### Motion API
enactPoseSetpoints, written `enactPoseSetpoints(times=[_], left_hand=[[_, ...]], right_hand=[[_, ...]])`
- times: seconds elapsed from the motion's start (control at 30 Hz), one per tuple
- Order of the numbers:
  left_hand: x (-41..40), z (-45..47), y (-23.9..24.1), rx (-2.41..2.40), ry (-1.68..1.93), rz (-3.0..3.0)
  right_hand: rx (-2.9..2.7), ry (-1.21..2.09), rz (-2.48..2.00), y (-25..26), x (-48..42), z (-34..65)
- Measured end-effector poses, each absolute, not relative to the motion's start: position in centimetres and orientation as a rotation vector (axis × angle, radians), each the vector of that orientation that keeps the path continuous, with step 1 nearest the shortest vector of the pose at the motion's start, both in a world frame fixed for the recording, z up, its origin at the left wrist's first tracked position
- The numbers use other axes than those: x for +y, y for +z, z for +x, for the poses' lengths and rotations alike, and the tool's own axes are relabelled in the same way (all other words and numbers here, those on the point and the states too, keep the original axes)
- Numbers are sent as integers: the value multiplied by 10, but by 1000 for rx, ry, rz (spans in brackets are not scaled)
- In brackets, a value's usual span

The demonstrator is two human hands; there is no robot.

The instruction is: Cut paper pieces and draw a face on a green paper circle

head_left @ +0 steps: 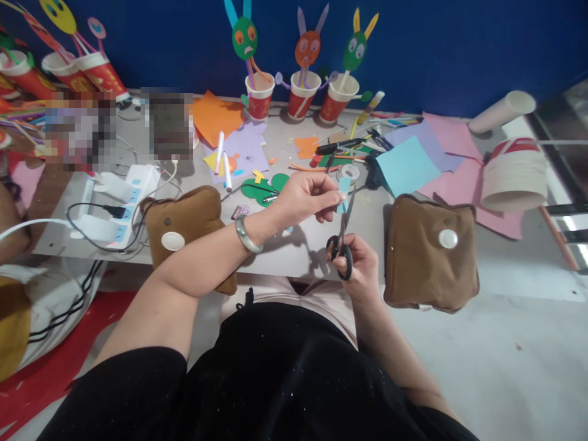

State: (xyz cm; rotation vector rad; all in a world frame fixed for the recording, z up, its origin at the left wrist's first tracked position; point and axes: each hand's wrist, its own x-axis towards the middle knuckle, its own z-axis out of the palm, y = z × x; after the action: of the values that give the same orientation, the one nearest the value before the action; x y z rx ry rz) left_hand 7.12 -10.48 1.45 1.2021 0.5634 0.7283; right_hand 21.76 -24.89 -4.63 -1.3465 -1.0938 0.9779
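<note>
head view: worktop, red cups along the back
left hand: pinches light-blue paper strip above the worktop
right hand: grips black-handled scissors, blades upward beside the strip

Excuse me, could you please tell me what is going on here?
A person is working with paper at a table. The left hand pinches a small light-blue paper piece, and the right hand holds black-handled scissors with the blades up beside it; whether they are cutting is unclear. Behind, three red cups hold paper-faced figures.
</note>
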Motion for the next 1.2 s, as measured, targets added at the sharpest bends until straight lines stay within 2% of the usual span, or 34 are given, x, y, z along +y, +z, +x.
enactPoseSetpoints(times=[1.2], left_hand=[[-108,69,20,568,680,1175]], right_hand=[[-1063,770,-1436,-51,-251,209]])
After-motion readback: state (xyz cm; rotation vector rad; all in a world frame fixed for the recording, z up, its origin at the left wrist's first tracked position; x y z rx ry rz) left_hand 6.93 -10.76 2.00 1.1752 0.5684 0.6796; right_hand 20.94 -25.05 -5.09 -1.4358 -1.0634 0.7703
